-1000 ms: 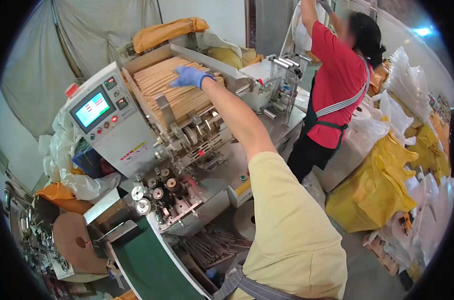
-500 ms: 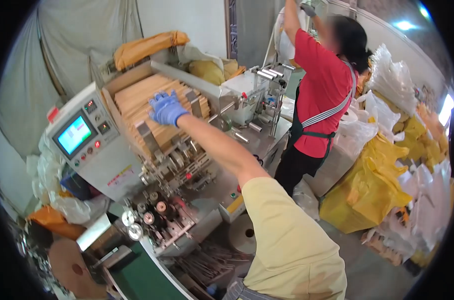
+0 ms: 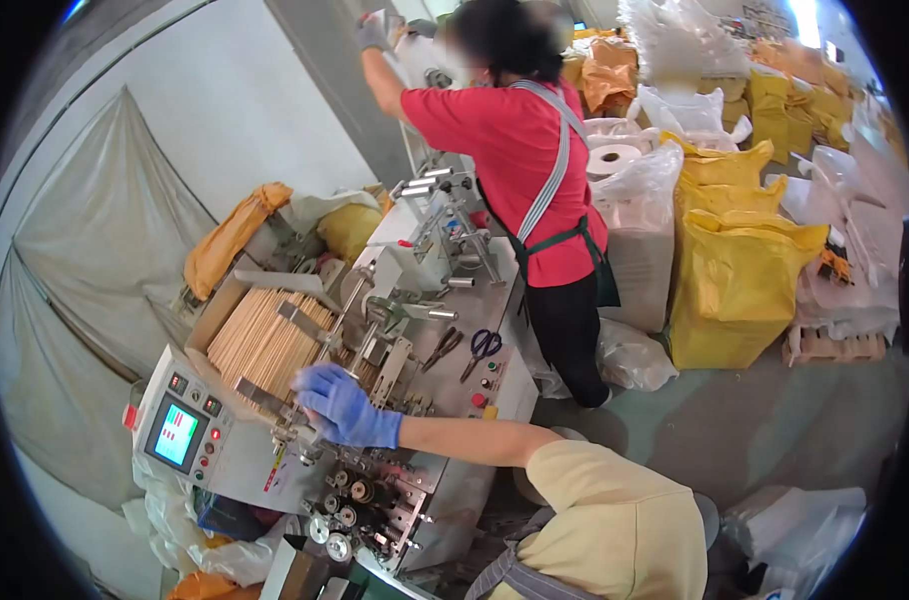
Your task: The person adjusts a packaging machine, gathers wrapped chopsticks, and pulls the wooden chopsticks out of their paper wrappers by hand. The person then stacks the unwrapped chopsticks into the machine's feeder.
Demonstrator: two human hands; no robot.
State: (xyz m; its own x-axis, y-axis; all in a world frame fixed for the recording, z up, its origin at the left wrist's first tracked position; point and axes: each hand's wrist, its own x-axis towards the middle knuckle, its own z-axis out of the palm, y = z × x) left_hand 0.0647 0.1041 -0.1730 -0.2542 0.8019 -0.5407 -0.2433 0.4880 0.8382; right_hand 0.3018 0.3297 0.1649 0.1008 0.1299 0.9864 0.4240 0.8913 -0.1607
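My right hand (image 3: 345, 405), in a blue glove, is above the machine's metal rollers and brackets, just below the stack of thin wooden sticks (image 3: 265, 345). Its fingers look bent but are smeared by motion, so their grip cannot be made out. The sticks lie in a hopper under two metal straps (image 3: 300, 322). Beside the hopper is a control panel with a lit screen (image 3: 178, 435). Several round black and silver rollers (image 3: 355, 505) sit below my hand. My left hand is out of view.
A co-worker in a red shirt (image 3: 505, 130) stands at the machine's far end, arms raised. Scissors (image 3: 482, 352) and pliers (image 3: 442, 347) lie on the machine table (image 3: 455, 385). Yellow sacks (image 3: 730, 290) and clear plastic bags (image 3: 640, 355) stand on the right.
My right hand has left the top of the sticks and is now lower, over the rollers. The view has turned, showing more of the floor and sacks.
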